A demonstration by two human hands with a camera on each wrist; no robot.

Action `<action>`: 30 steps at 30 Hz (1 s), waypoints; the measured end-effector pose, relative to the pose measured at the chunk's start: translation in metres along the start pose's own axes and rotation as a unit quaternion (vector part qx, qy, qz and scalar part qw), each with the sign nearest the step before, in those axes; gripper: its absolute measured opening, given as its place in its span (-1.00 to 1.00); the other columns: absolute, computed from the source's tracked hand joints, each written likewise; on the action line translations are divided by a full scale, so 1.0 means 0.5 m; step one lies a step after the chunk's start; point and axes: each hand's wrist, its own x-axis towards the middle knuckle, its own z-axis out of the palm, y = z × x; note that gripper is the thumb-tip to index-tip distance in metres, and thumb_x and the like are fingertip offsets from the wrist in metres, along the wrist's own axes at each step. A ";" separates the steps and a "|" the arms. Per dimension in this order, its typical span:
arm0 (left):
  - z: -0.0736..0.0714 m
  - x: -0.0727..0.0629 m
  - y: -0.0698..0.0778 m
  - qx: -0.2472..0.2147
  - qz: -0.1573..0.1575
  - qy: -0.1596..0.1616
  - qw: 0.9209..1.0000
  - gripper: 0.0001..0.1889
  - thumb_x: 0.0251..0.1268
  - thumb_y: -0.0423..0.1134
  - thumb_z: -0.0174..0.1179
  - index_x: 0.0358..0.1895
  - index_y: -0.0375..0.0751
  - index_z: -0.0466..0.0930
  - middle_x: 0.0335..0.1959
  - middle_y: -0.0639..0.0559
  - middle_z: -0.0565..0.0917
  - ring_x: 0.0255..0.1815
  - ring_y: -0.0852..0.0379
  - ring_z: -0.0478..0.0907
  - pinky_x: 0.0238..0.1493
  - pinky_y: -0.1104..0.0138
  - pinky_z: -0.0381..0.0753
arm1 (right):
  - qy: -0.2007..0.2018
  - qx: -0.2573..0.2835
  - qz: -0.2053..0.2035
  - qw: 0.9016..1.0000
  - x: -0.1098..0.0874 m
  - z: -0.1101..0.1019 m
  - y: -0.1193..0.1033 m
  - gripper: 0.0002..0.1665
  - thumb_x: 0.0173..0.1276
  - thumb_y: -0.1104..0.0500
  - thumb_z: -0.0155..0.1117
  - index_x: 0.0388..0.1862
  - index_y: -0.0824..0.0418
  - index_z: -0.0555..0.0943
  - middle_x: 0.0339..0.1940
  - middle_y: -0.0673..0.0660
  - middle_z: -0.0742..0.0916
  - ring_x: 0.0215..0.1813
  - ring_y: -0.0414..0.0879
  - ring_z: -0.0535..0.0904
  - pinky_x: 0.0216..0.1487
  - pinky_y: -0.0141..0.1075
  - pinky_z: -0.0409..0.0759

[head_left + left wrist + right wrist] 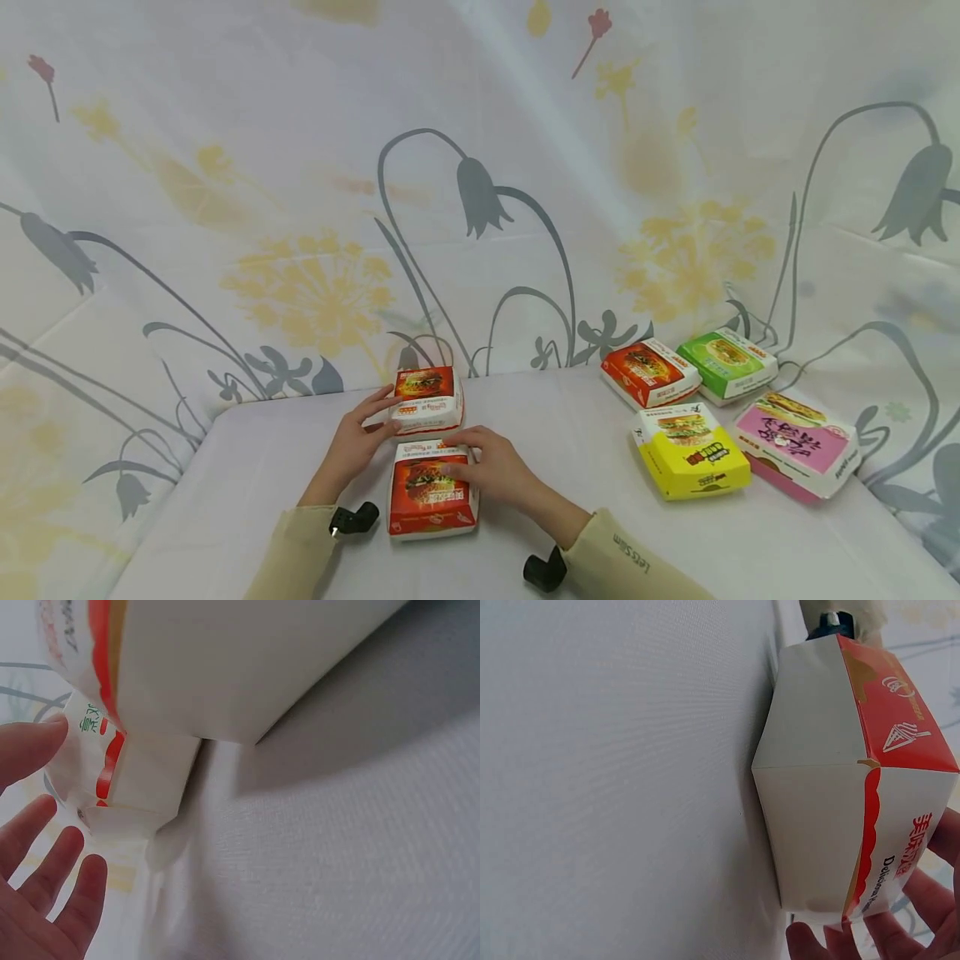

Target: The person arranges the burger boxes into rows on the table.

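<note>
Two red-and-white burger boxes stand one behind the other at the middle of the table. Beside the left side of the far burger box (424,390) is my left hand (356,442), its fingertips at the box's edge. In the left wrist view the fingers (82,892) are spread and loosely bent near that box. My right hand (495,471) holds the near burger box (420,500), thumb on the lid and fingers bent over its far right edge. In the right wrist view those fingers (892,934) show around the box's far end.
To the right stand a red burger box (648,372), a green box (727,364), a yellow box (692,450) and a pink box (798,442), close together. A white cloth (555,417) covers the table. Behind it hangs a flower-print curtain (337,167).
</note>
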 end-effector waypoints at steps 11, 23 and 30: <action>-0.030 -0.053 0.002 0.045 -0.003 -0.009 0.999 -0.58 0.34 -0.31 0.30 0.25 -0.27 0.58 0.45 -0.13 0.37 0.49 -0.20 0.19 0.19 -0.07 0.51 | 0.004 -0.002 0.006 1.000 0.002 0.003 0.004 -0.55 0.27 0.02 0.46 0.12 0.11 0.68 0.14 0.09 0.63 0.24 0.09 0.48 0.24 0.18 0.42; -0.036 -0.161 0.055 0.035 -0.054 -0.064 0.996 -0.56 0.36 -0.15 0.30 0.28 -0.05 0.56 0.31 -0.03 0.51 0.27 -0.12 0.46 0.02 0.23 0.56 | -0.008 0.002 -0.008 1.000 0.006 0.013 -0.006 -0.53 0.27 0.01 0.46 0.13 0.11 0.68 0.15 0.12 0.63 0.25 0.11 0.47 0.25 0.18 0.41; -0.001 -0.175 0.083 0.026 -0.080 -0.116 0.990 -0.41 0.34 -0.05 0.30 0.41 -0.01 0.40 0.43 -0.07 0.32 0.37 -0.20 0.30 0.06 0.15 0.53 | -0.002 -0.007 -0.003 1.000 -0.001 0.001 -0.002 -0.53 0.28 -0.01 0.45 0.14 0.12 0.68 0.16 0.11 0.63 0.28 0.11 0.47 0.27 0.19 0.38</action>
